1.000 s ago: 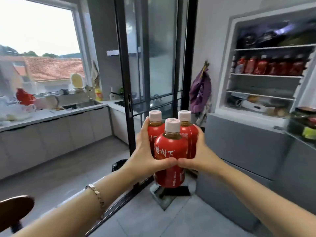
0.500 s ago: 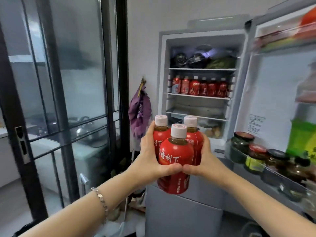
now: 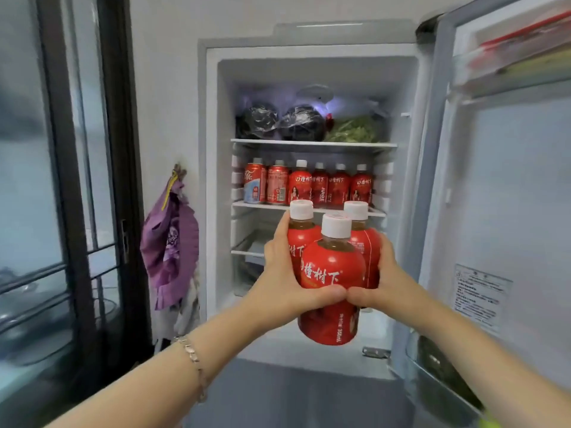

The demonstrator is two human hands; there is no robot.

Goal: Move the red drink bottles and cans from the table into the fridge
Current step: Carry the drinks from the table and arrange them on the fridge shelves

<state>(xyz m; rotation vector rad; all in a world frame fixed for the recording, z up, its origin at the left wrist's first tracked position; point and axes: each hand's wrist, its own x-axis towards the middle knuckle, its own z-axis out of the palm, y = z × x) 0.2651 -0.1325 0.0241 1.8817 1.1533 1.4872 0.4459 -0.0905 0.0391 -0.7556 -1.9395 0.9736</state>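
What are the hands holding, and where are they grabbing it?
Three red bottles, squeezed together around their middles: left hand on one side, right hand on the other.

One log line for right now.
phase: at open fridge | left hand, right hand: hold three red bottles | middle shelf: row of red drinks | placed: no

The bottles (image 3: 332,273) carry glossy red plastic wrap and matt white plastic caps (image 3: 336,225). The cans (image 3: 277,186) are shiny metal. The fridge walls (image 3: 224,180) are smooth white plastic. The bracelet (image 3: 193,361) is metal links.

Arms extended, left hand (image 3: 285,274), right hand (image 3: 387,281) curled inward, thumbs touching
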